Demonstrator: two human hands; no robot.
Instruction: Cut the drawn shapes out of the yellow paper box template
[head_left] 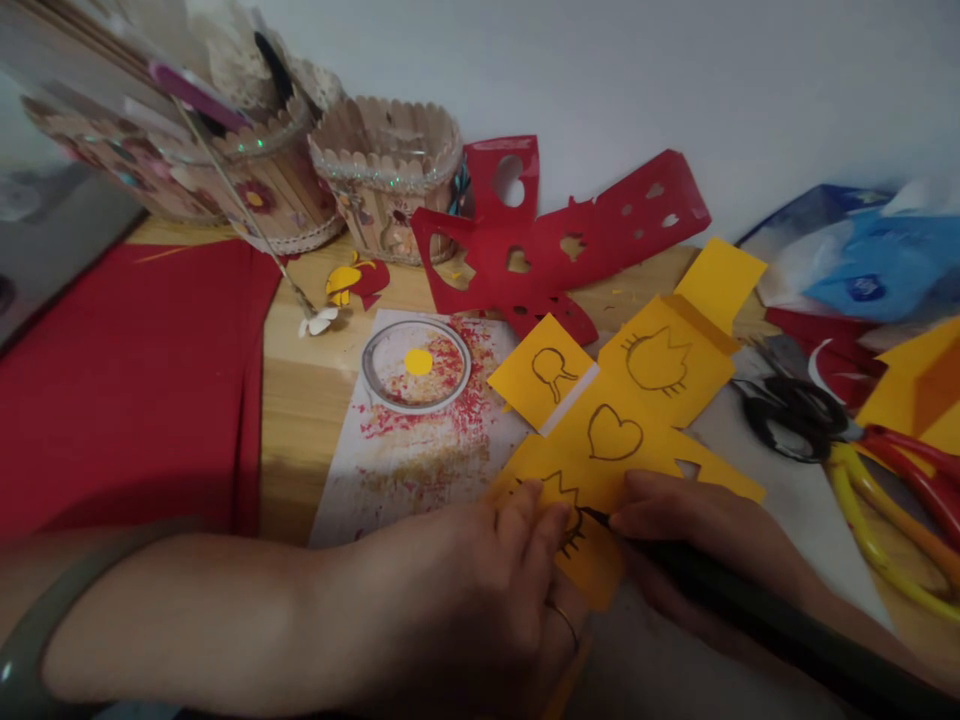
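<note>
While the right hand (712, 530) pinches a dark pen (720, 585) between thumb and fingers, its tip meets the edge of a spiky outline (571, 530) on the yellow paper (660, 450). The left hand (457, 590) lies across the lower part of that paper, fingers close together and fingertips pressing beside the drawn line; whether its thumb grips an edge cannot be told.

For a clean line, the person would likely do best to press the paper flat right beside the tip, move the pen lightly, and lift the left fingertips clear of any stretch to be traced, since they partly cover the outline and fresh ink might smear.

Just above it on the same paper is a drawn heart (615, 433). Beyond lies a flecked white sheet (405, 480), partly under the yellow paper, and farther back a red cut-out (547, 240) with holes. Black-handled scissors (795, 415) rest to the right, near enough that the pen arm should have care.
</note>
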